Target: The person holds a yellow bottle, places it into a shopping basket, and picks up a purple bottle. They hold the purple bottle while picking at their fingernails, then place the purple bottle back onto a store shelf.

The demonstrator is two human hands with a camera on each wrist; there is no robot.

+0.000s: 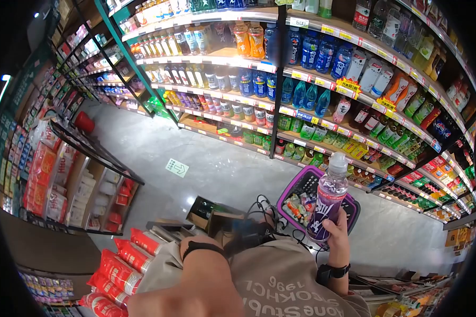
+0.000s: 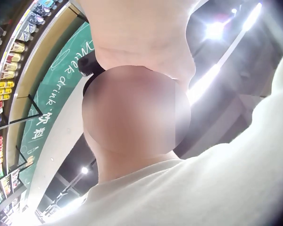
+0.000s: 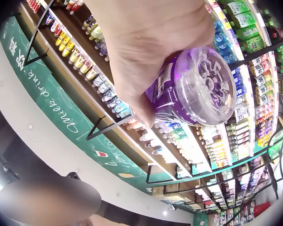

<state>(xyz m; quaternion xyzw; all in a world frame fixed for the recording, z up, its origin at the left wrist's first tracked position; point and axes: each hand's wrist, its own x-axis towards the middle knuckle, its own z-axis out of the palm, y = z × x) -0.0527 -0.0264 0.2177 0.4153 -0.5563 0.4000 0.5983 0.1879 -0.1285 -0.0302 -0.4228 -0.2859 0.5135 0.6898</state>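
My right hand (image 1: 339, 232) grips a clear bottle (image 1: 331, 185) with a purple label and a clear cap, upright over the shopping basket. In the right wrist view, the thumb and palm of the right hand (image 3: 137, 47) wrap the purple-labelled bottle (image 3: 205, 87), its ribbed clear base toward the camera. My left hand (image 1: 188, 298) is raised close to the head camera, at the bottom of the head view, and its fingers are out of sight. At the top of the left wrist view, the left hand (image 2: 144, 37) is close to the person's head, with its fingers hidden.
A black basket with a purple rim (image 1: 286, 191) holds small packets below the bottle. Drink shelves (image 1: 238, 62) stand ahead and to the right. Red-topped packs (image 1: 119, 269) are at the lower left, near a stand (image 1: 90, 185) of goods. A floor sticker (image 1: 177, 167) shows an arrow.
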